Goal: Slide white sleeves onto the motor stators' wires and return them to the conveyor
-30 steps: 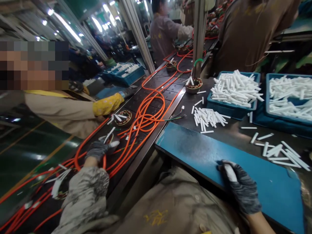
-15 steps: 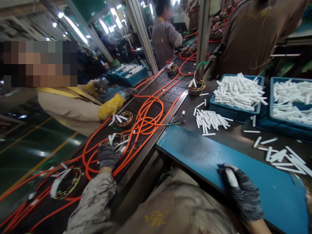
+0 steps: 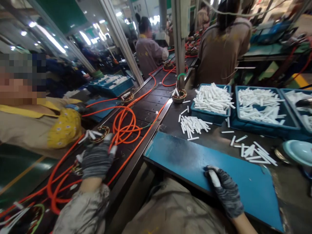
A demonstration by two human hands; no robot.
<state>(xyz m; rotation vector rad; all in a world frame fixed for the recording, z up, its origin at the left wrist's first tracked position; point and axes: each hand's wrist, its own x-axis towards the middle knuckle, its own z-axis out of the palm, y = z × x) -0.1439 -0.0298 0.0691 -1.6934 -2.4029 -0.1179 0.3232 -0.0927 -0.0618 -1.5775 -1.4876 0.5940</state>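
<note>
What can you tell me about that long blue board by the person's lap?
The blue board is long, flat and thin, perhaps plastic-covered. Its top has a dull, darker smudge towards the left end, and its edges look scuffed. It lies slantwise at the near side of the dark tabletop. The gloved right hand rests at its near edge.

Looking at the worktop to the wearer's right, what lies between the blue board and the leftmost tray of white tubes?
The head view shows a loose pile of white tubes on the dark worktop, between the blue board and that tray.
</note>
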